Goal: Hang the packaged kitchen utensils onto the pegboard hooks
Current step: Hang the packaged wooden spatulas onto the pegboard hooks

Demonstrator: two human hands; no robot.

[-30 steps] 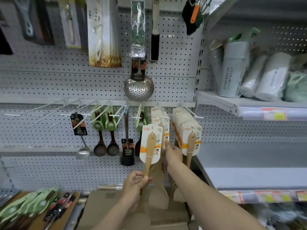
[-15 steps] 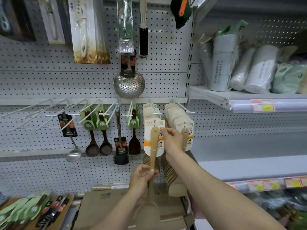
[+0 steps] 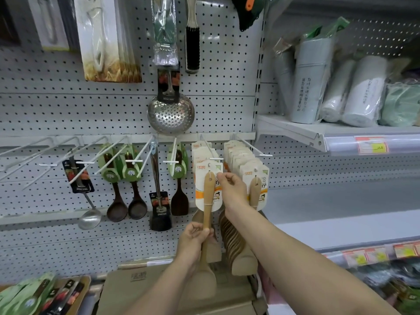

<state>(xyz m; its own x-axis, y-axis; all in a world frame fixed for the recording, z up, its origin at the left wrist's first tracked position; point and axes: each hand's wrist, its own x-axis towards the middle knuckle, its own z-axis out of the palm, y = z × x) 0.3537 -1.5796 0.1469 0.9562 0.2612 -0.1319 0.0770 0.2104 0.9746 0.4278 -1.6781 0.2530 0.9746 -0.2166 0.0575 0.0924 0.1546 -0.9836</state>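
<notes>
The left hand [image 3: 195, 239] is gripping the round handle of a pale wooden spatula [image 3: 208, 201], fingers curled round the lower shaft. It is holding the spatula upright with the blade pointing down. The right hand [image 3: 231, 188] is pinching the upper right corner of the white-and-orange card [image 3: 201, 185] fixed at the handle's top, thumb and forefinger closed on the card's edge.

The card's top is sitting just under the crossbar tip of a white peg hook [image 3: 216, 158]; whether its hole is on the wire I cannot tell. Behind it a row of identical carded spatulas [image 3: 200, 153] is crowding that hook almost out to the tip.

Just beside it on the right, a second hook [image 3: 264, 155] is carrying another full row of carded wooden spatulas [image 3: 244, 160]. The right forearm is crossing in front of their blades.

To the left, several utensils are hanging on the grey pegboard [image 3: 227, 105]: a dark wooden turner in a green card [image 3: 179, 196], a black slotted turner [image 3: 160, 214], two dark wooden ladles [image 3: 117, 208] and a steel ladle [image 3: 89, 220]. More white hooks [image 3: 46, 164] are jutting out further left. A perforated steel skimmer [image 3: 170, 114] is hanging above.

Below the arms a brown cardboard box [image 3: 136, 289] is lying. Off to the right a white shelf [image 3: 293, 129] is holding wrapped rolls [image 3: 363, 92].
</notes>
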